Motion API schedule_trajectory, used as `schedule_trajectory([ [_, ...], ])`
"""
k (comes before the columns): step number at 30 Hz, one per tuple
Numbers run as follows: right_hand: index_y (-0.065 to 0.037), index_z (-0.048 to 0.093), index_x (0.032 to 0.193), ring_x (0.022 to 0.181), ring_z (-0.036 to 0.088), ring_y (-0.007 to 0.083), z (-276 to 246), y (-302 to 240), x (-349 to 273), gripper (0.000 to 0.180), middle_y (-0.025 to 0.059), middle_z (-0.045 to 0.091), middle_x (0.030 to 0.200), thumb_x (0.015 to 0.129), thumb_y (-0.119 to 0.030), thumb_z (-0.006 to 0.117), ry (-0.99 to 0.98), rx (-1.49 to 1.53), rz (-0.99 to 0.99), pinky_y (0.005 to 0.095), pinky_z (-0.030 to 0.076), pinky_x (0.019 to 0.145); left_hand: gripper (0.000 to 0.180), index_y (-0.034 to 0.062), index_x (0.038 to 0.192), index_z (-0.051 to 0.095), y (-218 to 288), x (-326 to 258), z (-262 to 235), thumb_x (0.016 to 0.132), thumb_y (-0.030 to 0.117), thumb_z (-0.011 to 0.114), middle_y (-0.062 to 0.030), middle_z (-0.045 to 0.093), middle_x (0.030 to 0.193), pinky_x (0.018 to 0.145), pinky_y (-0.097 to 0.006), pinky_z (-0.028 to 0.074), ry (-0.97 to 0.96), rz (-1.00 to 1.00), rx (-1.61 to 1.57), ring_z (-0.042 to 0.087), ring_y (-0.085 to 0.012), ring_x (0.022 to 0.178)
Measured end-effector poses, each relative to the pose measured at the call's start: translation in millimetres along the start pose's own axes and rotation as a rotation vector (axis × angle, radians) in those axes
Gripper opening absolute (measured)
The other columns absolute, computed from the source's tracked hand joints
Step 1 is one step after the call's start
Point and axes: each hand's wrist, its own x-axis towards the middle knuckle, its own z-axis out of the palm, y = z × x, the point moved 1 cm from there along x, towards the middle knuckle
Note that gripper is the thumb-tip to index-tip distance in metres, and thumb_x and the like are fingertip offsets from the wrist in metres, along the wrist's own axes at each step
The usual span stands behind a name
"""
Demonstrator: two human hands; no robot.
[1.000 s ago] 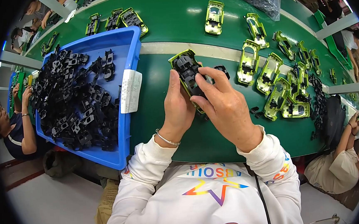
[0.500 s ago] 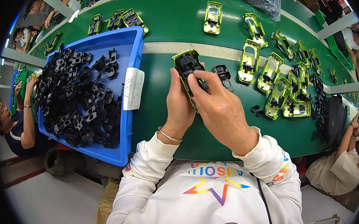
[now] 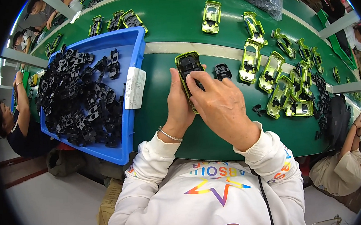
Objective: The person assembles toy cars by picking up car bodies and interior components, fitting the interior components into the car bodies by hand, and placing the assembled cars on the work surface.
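Both my hands hold one lime-green toy car body point(image 3: 187, 65) upside down above the green table point(image 3: 164, 113). My left hand point(image 3: 178, 102) grips its left side from below. My right hand point(image 3: 220, 105) covers its near half, with the fingers pressing on the black insert inside the shell. A small black plastic part point(image 3: 222, 71) lies on the table just right of the car.
A blue bin point(image 3: 127, 128) full of several black plastic parts point(image 3: 79, 103) stands to my left, with a white paper label point(image 3: 134, 87) on its rim. Several lime-green car bodies point(image 3: 271, 70) lie at the right. Other people sit at far left and lower right.
My hands and the car body have shifted slightly left and toward me; my right fingers have moved further over the black insert.
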Motion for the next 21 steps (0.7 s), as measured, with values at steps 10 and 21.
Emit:
schedule_trajectory([
  [10,-0.004,0.067,0.122,0.074,0.065,0.0094,-44.5,81.9,-18.4,0.030,0.0001,0.071,0.095,0.093,-0.007,0.065,0.109,1.005,0.294,0.0235,0.050,0.067,0.050,0.0009,0.144,0.038,12.5,5.2,11.6,0.098,0.008,0.054,-0.0196,0.051,0.141,0.093,-0.046,0.059,-0.243,0.117,0.164,0.058,-0.0393,0.125],
  [21,-0.008,0.066,0.105,0.084,0.062,0.0279,-40.7,79.5,-137.8,0.026,0.0088,0.063,0.096,0.081,-0.011,0.075,-0.007,0.035,0.259,0.0372,0.050,0.075,0.049,-0.0009,0.149,0.033,18.4,10.9,-4.1,0.105,0.014,0.047,-0.0221,0.044,0.149,0.102,-0.043,0.055,-0.134,0.183,0.207,0.051,-0.0402,0.132],
])
